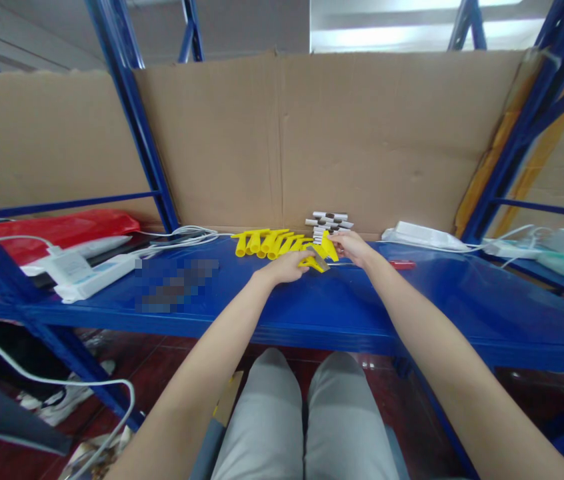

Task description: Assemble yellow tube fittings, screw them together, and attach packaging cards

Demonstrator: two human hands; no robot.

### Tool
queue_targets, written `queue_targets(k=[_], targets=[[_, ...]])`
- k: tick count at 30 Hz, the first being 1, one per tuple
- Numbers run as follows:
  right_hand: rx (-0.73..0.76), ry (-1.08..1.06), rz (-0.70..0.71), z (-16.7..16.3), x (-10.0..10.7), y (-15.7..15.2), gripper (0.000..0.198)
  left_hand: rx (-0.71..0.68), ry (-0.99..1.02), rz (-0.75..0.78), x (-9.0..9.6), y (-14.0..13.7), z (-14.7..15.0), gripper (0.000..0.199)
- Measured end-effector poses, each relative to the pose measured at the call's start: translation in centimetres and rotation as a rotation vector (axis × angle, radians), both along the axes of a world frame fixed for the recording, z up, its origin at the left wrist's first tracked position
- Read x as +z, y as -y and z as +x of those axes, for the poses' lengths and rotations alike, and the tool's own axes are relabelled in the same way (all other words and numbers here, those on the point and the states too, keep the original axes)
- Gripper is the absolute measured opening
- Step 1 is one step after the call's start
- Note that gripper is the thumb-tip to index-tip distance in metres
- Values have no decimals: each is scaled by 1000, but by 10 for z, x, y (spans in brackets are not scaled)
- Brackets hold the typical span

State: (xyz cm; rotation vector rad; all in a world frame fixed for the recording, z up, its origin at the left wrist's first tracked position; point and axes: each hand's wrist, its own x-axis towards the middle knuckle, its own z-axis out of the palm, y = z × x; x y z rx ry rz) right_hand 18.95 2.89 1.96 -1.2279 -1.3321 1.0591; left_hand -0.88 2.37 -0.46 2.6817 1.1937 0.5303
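My left hand (289,268) is closed around a yellow plastic scraper (318,263) with a flat grey plate at its end. Close by on the right, the fingers of my right hand (355,247) pinch a yellow plastic piece (330,248). Several yellow tubular handles (263,244) with flat ends lie in a row on the blue shelf (242,300), just left of my hands. Behind my right hand, white tubes with dark bands (331,220) are stacked against the cardboard. A screwdriver with a red handle (403,265) lies to the right, its shaft passing behind my right hand.
A cardboard panel (362,140) closes off the back between blue metal posts. White power strips (97,277) and coiled cables (192,235) lie on the left, beside a red bag (62,227). Another white box-shaped item (425,236) with a cable stands at the back right.
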Motion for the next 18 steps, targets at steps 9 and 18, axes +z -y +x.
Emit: queue_targets(k=[9,18], targets=[[20,72,-26,-1,-3,1,30,2,-46,-66,1,2,-2,50],[11,175,-105,-3,-11,-4,27,-48,-16,-74,2,4,-2,50]])
